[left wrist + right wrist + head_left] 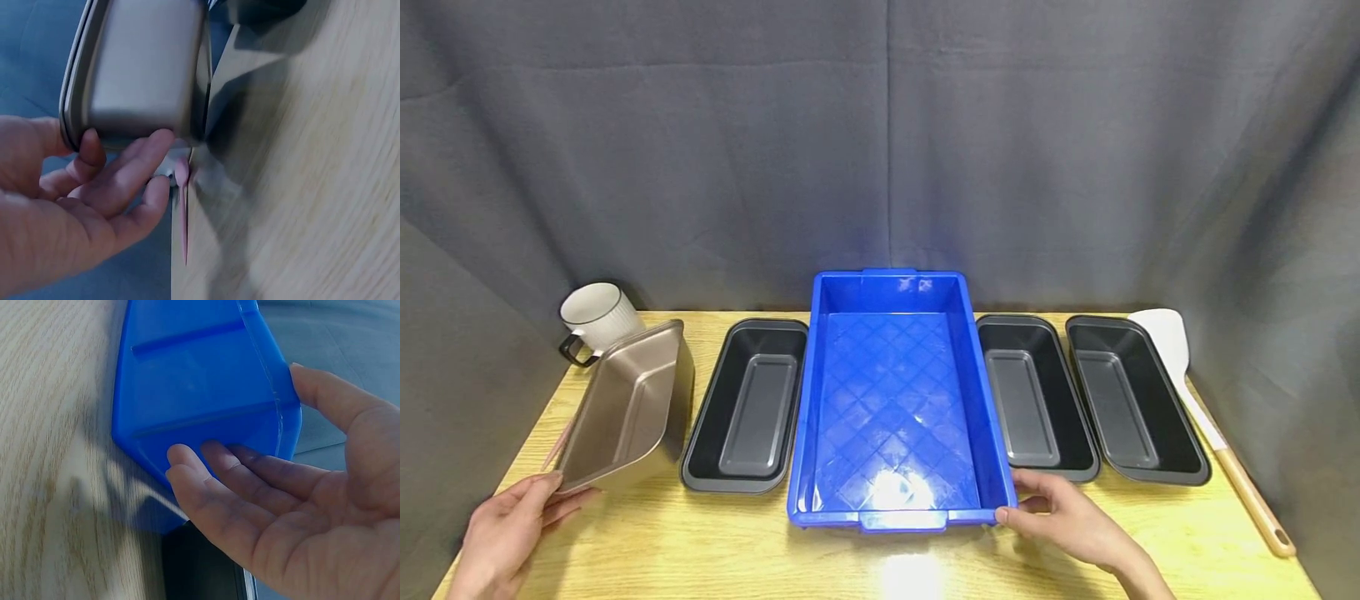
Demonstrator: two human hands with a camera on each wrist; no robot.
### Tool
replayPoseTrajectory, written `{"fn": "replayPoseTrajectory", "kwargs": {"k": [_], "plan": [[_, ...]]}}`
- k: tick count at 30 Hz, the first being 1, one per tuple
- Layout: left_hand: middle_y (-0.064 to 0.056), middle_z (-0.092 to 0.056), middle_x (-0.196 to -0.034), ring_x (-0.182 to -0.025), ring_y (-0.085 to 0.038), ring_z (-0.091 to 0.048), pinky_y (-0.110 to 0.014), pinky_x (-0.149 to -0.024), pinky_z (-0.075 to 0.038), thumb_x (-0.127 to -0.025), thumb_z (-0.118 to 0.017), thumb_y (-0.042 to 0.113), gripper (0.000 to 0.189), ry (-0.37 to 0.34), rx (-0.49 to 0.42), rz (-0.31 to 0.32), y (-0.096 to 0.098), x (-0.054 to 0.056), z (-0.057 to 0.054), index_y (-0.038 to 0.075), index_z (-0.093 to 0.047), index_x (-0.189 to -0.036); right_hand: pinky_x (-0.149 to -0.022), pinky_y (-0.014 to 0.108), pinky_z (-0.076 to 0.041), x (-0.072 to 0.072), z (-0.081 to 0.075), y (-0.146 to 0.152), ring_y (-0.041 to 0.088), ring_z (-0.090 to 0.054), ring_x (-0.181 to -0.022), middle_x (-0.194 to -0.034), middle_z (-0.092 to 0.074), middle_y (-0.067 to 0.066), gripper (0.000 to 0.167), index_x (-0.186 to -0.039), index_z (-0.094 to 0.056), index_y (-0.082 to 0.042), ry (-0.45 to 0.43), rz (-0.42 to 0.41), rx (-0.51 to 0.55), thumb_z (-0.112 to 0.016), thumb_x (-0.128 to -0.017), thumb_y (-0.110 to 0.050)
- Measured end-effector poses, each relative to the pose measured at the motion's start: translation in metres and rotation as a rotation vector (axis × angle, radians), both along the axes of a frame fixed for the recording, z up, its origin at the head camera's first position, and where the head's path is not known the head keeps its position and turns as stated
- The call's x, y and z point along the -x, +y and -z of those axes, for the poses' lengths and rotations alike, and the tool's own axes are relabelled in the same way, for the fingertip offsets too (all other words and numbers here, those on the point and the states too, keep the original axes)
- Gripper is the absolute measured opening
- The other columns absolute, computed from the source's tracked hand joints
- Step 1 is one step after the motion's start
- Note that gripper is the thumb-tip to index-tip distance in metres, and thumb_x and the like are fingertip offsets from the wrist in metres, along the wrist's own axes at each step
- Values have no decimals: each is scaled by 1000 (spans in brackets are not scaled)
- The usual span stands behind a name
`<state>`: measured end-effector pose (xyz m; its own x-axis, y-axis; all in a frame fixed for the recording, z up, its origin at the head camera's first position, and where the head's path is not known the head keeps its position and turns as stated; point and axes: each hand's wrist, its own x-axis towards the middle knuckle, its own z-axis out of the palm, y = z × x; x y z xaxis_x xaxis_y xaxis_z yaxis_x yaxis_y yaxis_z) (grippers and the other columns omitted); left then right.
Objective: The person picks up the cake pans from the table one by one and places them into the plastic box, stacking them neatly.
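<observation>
Pinching gold pan in left grip; clasping blue tray in right grip. Through one-end holding, possibly knocking mug beyond left grip.

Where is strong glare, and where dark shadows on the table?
Head view: glare inside the blue tray and on the table in front; left wrist view: dark shadows beside the tan pan; right wrist view: shadows beside the blue tray.

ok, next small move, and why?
Probably lift the tan pan over the black pan toward the tray: the left grip already holds it by its near end, tilted; the tray's floor is bare, the right grip is at its near right corner, and that black pan sits between.
</observation>
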<state>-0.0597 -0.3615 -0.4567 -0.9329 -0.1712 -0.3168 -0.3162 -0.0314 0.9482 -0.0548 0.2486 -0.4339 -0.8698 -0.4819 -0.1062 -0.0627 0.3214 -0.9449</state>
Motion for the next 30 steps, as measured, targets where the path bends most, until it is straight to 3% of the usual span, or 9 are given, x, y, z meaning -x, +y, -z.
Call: {"fn": "replayPoseTrajectory", "kwargs": {"k": [5,7,11,15,17,23,25,30], "plan": [[0,-73,-86,-84,-12,-70,-18,-70,-55,-103,-45,24,19,40,-88,27,-16,7,24,20,-63,-98,-67,29,-56,-1,0,0,22,-67,-83,-107,-65,24,41,-124,-52,14,-14,3,-10,-62,-93,-11],[-1,-72,-91,-85,-16,-70,-22,-75,-55,-103,-45,21,20,62,-137,34,-14,7,23,18,-64,-98,-67,29,-56,-1,-1,0,22,-67,-83,-107,-64,24,42,-125,-52,14,-17,2,-13,-63,-93,-12],[4,-71,-91,-83,-16,-71,-19,-75,-55,-102,-46,19,22,82,-167,1,3,4,2,17,-66,-95,-68,29,-56,-1,0,0,22,-67,-83,-107,-64,25,43,-125,-51,15,-23,2,-6,-62,-93,-11],[14,-66,-95,-80,-12,-71,-13,-74,-52,-101,-49,18,23,101,-130,-66,22,1,-19,12,-67,-89,-68,29,-56,-1,-1,-1,22,-67,-83,-107,-64,25,43,-125,-51,15,-27,2,-2,-62,-93,-11],[13,-62,-97,-81,-12,-71,-12,-76,-51,-101,-48,17,23,124,-117,-78,27,1,-26,8,-66,-88,-68,29,-56,-1,-1,-1,22,-67,-83,-107,-64,25,44,-126,-50,15,-28,2,-1,-62,-93,-11],[10,-62,-104,-82,-16,-71,-15,-78,-52,-100,-50,15,22,200,-144,-47,39,6,-35,5,-69,-94,-68,32,-56,-1,0,0,22,-67,-83,-107,-64,24,43,-126,-50,15,-21,-5,11,-61,-93,-10],[4,-60,-118,-84,-17,-71,-16,-80,-52,-100,-50,14,21,220,-156,-29,44,10,-38,6,-69,-98,-67,31,-56,-1,1,0,22,-67,-83,-106,-65,24,41,-125,-51,15,-12,-9,14,-61,-93,-10],[5,-54,-124,-85,-18,-70,-13,-71,-52,-100,-51,15,19,260,-140,11,63,20,-49,7,-68,-101,-67,29,-56,0,2,0,21,-67,-82,-105,-66,21,40,-124,-52,15,0,-16,21,-61,-93,-9]]}}
